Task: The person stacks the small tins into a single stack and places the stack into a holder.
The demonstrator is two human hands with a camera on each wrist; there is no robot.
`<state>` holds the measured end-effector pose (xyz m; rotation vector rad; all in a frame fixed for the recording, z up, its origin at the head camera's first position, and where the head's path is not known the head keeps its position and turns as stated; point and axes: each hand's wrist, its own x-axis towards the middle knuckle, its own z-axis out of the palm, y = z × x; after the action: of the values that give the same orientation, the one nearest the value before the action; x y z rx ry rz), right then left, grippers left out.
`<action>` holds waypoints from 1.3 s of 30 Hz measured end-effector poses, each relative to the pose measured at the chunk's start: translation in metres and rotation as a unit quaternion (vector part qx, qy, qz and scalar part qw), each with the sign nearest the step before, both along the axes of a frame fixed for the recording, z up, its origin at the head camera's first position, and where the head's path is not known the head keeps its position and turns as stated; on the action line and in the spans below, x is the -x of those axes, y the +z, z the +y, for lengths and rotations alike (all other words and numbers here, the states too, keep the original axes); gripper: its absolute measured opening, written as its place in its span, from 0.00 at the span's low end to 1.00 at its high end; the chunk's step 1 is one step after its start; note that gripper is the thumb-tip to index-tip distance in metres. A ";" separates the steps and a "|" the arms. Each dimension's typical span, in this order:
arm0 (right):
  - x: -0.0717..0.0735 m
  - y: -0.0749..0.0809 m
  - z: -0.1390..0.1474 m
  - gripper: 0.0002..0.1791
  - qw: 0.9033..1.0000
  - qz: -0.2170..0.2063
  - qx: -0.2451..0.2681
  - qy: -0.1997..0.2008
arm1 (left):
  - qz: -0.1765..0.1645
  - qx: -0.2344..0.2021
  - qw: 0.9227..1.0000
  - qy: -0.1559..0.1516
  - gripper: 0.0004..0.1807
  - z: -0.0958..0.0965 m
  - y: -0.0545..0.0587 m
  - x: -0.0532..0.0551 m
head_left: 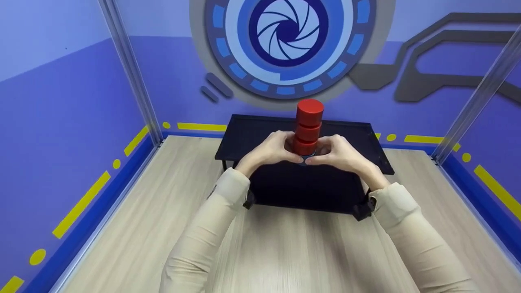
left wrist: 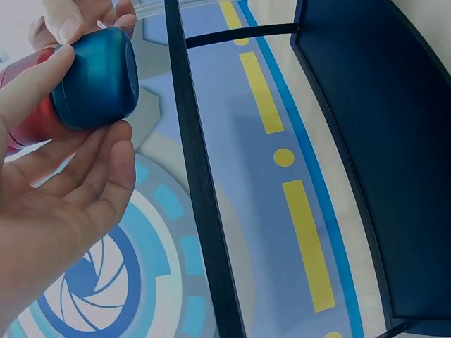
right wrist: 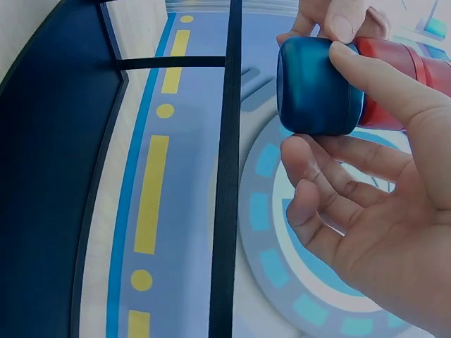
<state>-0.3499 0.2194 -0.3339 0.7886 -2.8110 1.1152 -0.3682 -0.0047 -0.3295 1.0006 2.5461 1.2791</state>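
A column of stacked red cylinders (head_left: pixel 310 114) stands upright above a black shelf, with a glossy dark-blue rounded canister (left wrist: pixel 102 77) as its lowest piece. My left hand (head_left: pixel 272 149) holds the column's bottom from the left, thumb on the blue canister and fingers curled around its far side. From the right, my right hand (head_left: pixel 341 154) grips the same canister, its thumb close to the left thumb. Both wrist views show the canister's base bare and raised off any surface. In the right wrist view, red pieces (right wrist: pixel 394 60) continue beyond the canister.
The black two-level shelf has an upper tray (head_left: pixel 252 128) behind and below the hands and a lower tray (head_left: pixel 305 191) nearer me. It stands on a pale wooden table (head_left: pixel 163 195). Blue-purple panels with metal corner posts (head_left: pixel 134 77) enclose the back and sides.
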 end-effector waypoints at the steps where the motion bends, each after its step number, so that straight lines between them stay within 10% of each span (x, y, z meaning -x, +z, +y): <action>1: 0.002 0.000 0.000 0.20 1.000 0.000 0.002 -0.004 | -0.003 -0.003 1.000 0.001 0.27 0.000 0.000 0.002; 39: 0.032 -0.028 0.009 0.24 0.998 0.003 0.025 -0.059 | -0.006 0.015 0.997 0.069 0.27 0.026 -0.020 0.030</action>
<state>-0.3820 0.2279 -0.3623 0.6116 -2.7712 1.1582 -0.3978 0.0218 -0.3498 0.8215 2.6582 1.2721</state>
